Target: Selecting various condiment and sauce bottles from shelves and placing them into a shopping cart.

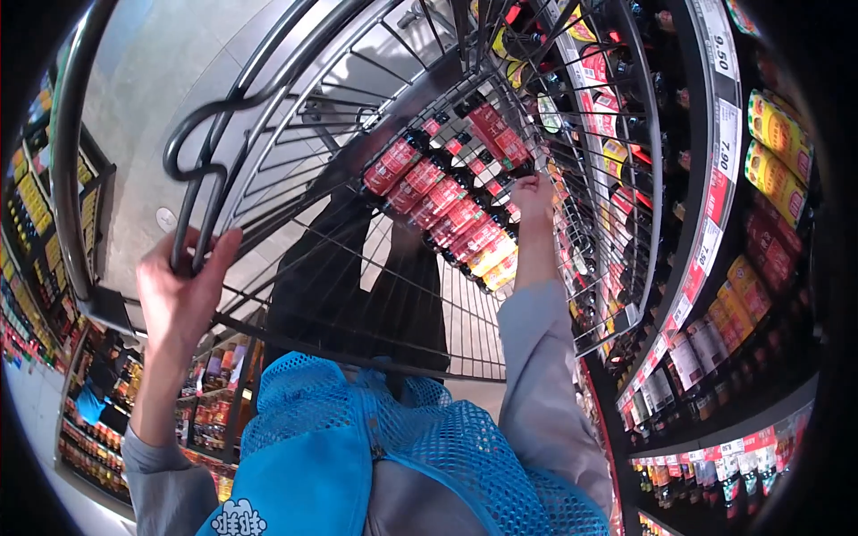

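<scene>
My left hand [184,278] is closed around a bent dark metal bar [194,167] at the rim of a wire shopping cart [322,234]. At the bottom of the cart lies a row of dark bottles with red labels [439,201], with yellow-labelled bottles [496,258] at its near end. Beyond them are more red-labelled bottles, partly behind the wires. My right hand [533,191] reaches down into the cart, its fingers bent at the dark end of a red-labelled bottle [499,137]. Whether the fingers grip that bottle cannot be made out.
Store shelves [720,154] with price strips and rows of bottles curve along the right, close beside the cart. More stocked shelves [50,234] stand at the far left and lower left. Grey floor [154,87] shows at the upper left. A person in dark clothes [110,375] is at lower left.
</scene>
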Action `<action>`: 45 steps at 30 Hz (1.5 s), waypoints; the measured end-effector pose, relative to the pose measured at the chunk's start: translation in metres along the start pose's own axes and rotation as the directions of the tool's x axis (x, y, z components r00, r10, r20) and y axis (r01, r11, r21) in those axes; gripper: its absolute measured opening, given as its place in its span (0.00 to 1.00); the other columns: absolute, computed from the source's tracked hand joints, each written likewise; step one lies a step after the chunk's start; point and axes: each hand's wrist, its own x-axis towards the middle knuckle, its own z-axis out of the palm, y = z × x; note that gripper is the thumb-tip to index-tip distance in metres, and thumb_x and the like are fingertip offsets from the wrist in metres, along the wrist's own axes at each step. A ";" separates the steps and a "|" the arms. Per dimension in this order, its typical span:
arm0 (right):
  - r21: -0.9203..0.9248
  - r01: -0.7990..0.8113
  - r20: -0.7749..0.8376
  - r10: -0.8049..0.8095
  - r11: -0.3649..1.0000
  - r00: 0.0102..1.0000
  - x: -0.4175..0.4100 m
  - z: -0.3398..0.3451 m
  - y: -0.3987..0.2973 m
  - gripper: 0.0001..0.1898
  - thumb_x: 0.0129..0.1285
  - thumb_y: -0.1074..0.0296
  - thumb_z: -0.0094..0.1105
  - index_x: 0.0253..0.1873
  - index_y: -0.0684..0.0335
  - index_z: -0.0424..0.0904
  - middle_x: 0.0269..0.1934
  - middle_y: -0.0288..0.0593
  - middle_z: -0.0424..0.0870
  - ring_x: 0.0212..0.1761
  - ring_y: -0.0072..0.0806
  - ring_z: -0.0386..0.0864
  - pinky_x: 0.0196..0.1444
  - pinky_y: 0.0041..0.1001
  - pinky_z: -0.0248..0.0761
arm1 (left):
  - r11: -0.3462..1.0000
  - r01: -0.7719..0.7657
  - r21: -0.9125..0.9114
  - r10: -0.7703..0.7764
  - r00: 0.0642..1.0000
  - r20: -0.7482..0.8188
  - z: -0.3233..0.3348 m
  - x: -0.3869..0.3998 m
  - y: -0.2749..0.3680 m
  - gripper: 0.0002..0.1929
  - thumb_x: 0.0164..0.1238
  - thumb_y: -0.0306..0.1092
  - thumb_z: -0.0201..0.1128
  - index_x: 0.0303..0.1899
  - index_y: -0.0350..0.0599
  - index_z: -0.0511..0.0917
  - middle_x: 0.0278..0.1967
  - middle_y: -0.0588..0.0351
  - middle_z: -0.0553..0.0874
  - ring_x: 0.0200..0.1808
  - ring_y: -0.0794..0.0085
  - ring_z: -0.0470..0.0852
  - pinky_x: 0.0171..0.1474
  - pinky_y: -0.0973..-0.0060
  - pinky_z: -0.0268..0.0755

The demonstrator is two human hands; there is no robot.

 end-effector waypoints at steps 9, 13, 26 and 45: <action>-0.039 -0.003 -0.082 0.000 0.999 0.997 0.027 0.014 0.012 0.12 0.64 0.69 0.57 0.26 0.56 0.66 0.17 0.32 0.62 0.12 0.20 0.56 0.11 0.16 0.56 | 1.000 -0.015 0.010 0.015 1.000 -0.010 0.005 0.001 0.007 0.15 0.57 0.42 0.73 0.29 0.38 0.83 0.15 0.68 0.72 0.19 0.88 0.63 0.22 0.83 0.51; -0.013 -0.005 0.003 0.005 1.000 1.000 0.034 0.020 0.024 0.12 0.61 0.70 0.61 0.27 0.58 0.66 0.16 0.32 0.63 0.11 0.19 0.58 0.14 0.18 0.64 | 0.999 -0.046 0.011 0.047 0.997 -0.055 0.003 -0.003 0.002 0.14 0.60 0.41 0.72 0.30 0.40 0.81 0.16 0.67 0.75 0.17 0.87 0.68 0.21 0.85 0.57; -0.394 0.149 -0.120 -0.211 0.907 0.970 0.019 0.023 0.042 0.19 0.63 0.50 0.64 0.39 0.63 0.73 0.25 0.41 0.70 0.23 0.32 0.72 0.25 0.33 0.75 | 0.988 -0.154 -0.016 0.149 0.974 -0.168 0.015 -0.002 0.012 0.19 0.58 0.43 0.74 0.20 0.40 0.75 0.13 0.65 0.73 0.13 0.84 0.69 0.17 0.83 0.60; 0.171 0.973 0.551 -0.803 -0.157 -0.226 -0.384 -0.045 -0.224 0.09 0.62 0.67 0.63 0.41 0.68 0.80 0.36 0.45 0.85 0.16 0.18 0.72 0.18 0.18 0.68 | 0.929 -0.370 -0.013 0.365 0.922 -0.132 0.003 -0.009 0.021 0.23 0.56 0.42 0.72 0.18 0.34 0.71 0.15 0.56 0.76 0.12 0.73 0.74 0.13 0.74 0.70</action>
